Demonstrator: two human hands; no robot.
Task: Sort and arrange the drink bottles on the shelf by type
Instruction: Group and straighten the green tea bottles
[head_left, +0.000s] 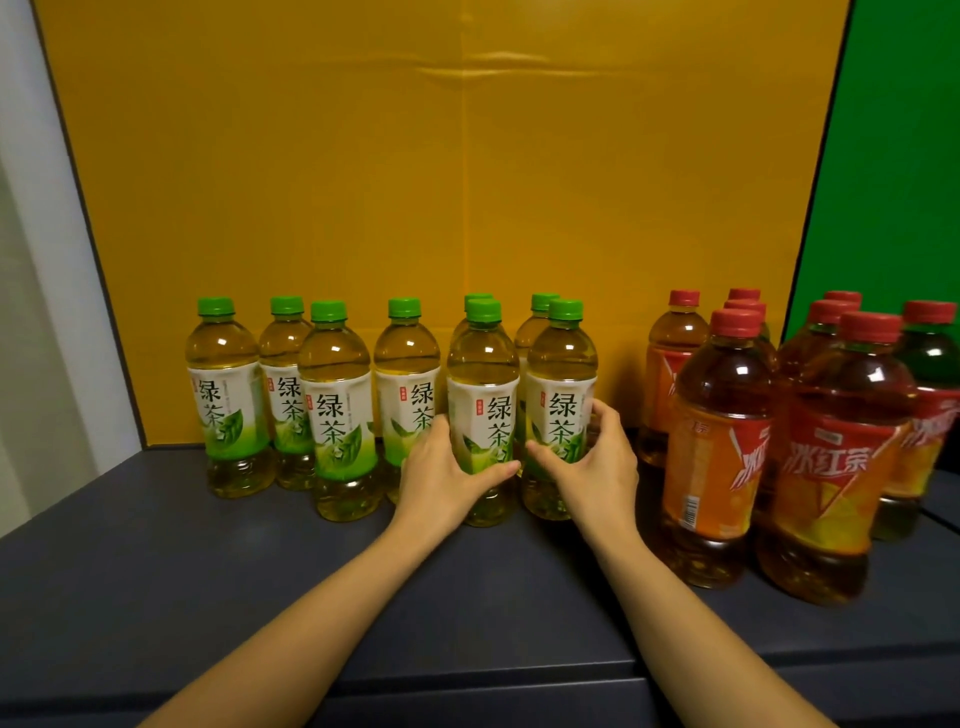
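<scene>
Several green tea bottles with green caps stand in a group on the left and middle of the dark shelf (156, 545). Several iced red tea bottles (722, 447) with red caps and orange-red labels stand grouped on the right. My left hand (441, 478) grips the lower part of one front green tea bottle (483, 395), thumb across its label. My right hand (592, 467) grips the neighbouring green tea bottle (561, 384) on the right end of the green group, fingers curled round its far side. Both bottles stand upright on the shelf.
A yellow-orange panel (415, 182) forms the back wall and a green panel (893, 156) stands at the right. A white wall (36, 260) borders the left. The shelf's front edge runs along the bottom, with a seam near the front right.
</scene>
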